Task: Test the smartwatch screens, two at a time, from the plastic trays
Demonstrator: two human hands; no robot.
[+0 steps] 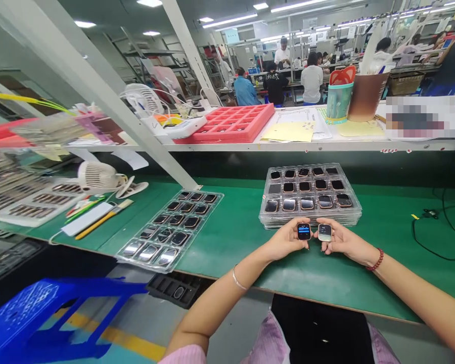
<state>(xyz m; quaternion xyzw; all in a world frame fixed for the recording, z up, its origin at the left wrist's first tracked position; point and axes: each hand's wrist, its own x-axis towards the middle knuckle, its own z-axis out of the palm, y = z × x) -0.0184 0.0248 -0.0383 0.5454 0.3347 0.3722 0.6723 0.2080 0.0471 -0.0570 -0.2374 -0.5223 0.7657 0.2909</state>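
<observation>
In the head view, my left hand (288,240) is closed around the edges of a square smartwatch body (304,231) whose screen is lit with blue bars. Right beside it, my right hand (339,237) grips a second smartwatch body (324,232), its face pale with reflected light. Both are strapless and held upright, facing me, over the green bench. Just behind my hands sits a stack of clear plastic trays (263,218) with rows of dark watch bodies. Another clear tray (136,235) of watch bodies lies to the left.
A shelf (288,147) runs above the bench, with a red foam tray (246,132) and a pen cup (339,101). At left are a small white fan (98,176) and a yellow-handled brush (102,220). A black cable (445,255) lies right. A blue stool (26,313) stands below left.
</observation>
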